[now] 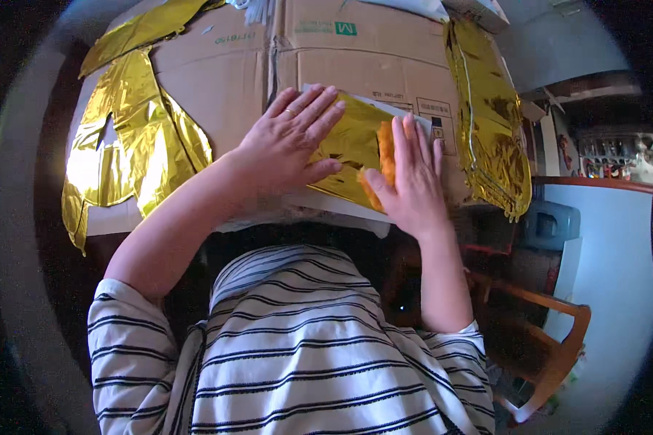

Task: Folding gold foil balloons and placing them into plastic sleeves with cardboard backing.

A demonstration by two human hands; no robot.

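Note:
A gold foil sheet lies over white paper on the flattened cardboard in front of me. My left hand rests flat along the foil's left edge, fingers stretched and thumb apart, holding nothing. On the foil's right side, my right hand presses down on a fuzzy orange cloth. Its thumb and fingers lie over the cloth, which shows between them. The palm hides part of the cloth, and both hands cover parts of the foil and paper.
Cut gold foil hangs over the table's left side, and more crumpled foil covers the right. Brown cardboard lies across the tabletop. A wooden chair stands at lower right, near a grey-blue plastic stool or bin.

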